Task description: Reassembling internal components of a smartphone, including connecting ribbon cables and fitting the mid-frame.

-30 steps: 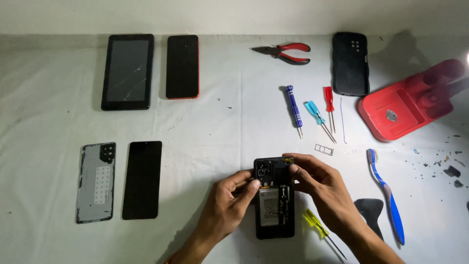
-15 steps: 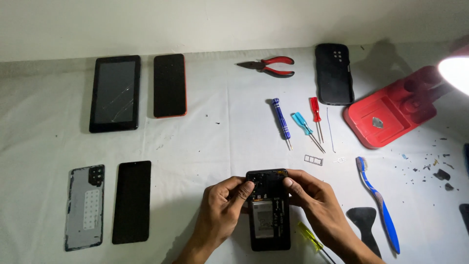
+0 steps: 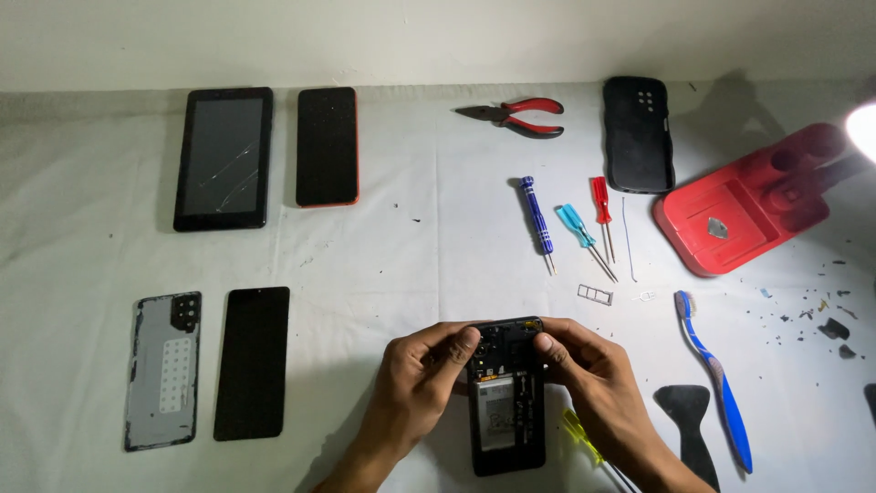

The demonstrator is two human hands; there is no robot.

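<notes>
Both hands, left hand point(image 3: 422, 372) and right hand point(image 3: 591, 374), pinch the top end of the opened phone point(image 3: 507, 394) lying flat on the tabletop point(image 3: 411, 246) between them, steadying it (battery exposed). Screwdrivers point(image 3: 570, 219) lie beyond the right hand, probably for easy reach.

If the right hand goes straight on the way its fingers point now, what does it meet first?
The right hand points left over the top of the opened phone. It would most likely meet the left hand first, whose fingers are just opposite, on the same phone.
</notes>
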